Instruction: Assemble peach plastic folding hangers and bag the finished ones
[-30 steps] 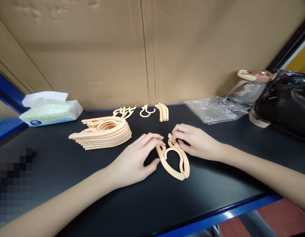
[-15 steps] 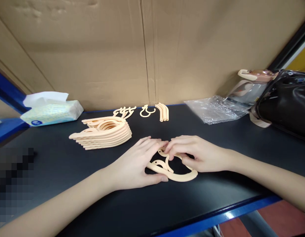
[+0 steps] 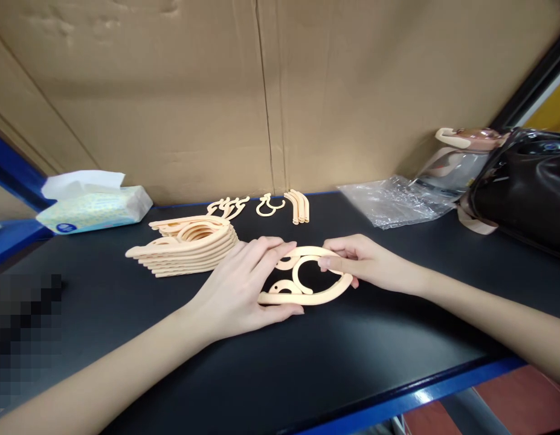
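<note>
Lifted and turned flat since a second ago, the peach plastic folding hanger [image 3: 307, 278] sits above the black tabletop [image 3: 307, 362] (near centre), pinched between my left hand [image 3: 243, 290] and right hand [image 3: 365, 263].

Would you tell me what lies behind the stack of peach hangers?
Loose peach hooks lie behind the stack of hangers, before the cardboard wall; their near ends are covered.

One end of the hanger [image 3: 320, 296] is covered by the left hand [image 3: 238, 291]; the black bag [image 3: 527, 187] is cut by the right edge.
</note>
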{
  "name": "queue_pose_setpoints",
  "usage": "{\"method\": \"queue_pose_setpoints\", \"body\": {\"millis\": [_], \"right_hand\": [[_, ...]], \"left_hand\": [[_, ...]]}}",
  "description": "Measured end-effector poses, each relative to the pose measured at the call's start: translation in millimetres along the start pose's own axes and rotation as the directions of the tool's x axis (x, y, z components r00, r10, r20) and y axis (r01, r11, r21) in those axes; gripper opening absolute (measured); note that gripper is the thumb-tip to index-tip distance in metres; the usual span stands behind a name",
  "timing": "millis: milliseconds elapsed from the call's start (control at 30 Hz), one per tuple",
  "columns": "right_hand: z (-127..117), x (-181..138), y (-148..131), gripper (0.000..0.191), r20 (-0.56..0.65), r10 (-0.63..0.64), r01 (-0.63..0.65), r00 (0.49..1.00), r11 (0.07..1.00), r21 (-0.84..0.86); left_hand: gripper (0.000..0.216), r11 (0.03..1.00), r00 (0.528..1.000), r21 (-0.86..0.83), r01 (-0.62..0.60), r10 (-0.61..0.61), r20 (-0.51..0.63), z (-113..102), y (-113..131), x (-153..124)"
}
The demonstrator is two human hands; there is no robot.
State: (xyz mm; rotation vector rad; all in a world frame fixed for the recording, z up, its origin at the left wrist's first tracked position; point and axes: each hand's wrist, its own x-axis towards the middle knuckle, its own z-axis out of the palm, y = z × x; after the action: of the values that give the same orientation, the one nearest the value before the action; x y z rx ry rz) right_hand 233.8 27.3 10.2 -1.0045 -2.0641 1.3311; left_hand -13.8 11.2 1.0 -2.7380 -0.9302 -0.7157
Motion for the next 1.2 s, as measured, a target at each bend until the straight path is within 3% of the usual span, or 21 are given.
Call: {"method": "queue_pose_setpoints", "body": {"millis": [233, 833, 1200], "right_hand": [[1, 0, -2, 0.033, 0.008, -0.001, 0.000, 1.000, 0.994, 0.105], [6, -1, 2, 0.034, -0.011, -0.016, 0.016, 1.000, 1.000, -0.001], [18, 0, 2, 0.029, 0.013, 0.008, -0.008, 1.000, 0.998, 0.062]], "left_hand": [[0.080, 1.000, 0.998, 0.023, -0.013, 0.012, 0.059, 1, 2, 1], [0.068, 0.993, 0.998, 0.098, -0.064, 0.061, 0.036, -2, 8, 2], [0.071, 0.972, 0.993, 0.207, -0.109, 0.098, 0.060, 0, 20, 0]]}}
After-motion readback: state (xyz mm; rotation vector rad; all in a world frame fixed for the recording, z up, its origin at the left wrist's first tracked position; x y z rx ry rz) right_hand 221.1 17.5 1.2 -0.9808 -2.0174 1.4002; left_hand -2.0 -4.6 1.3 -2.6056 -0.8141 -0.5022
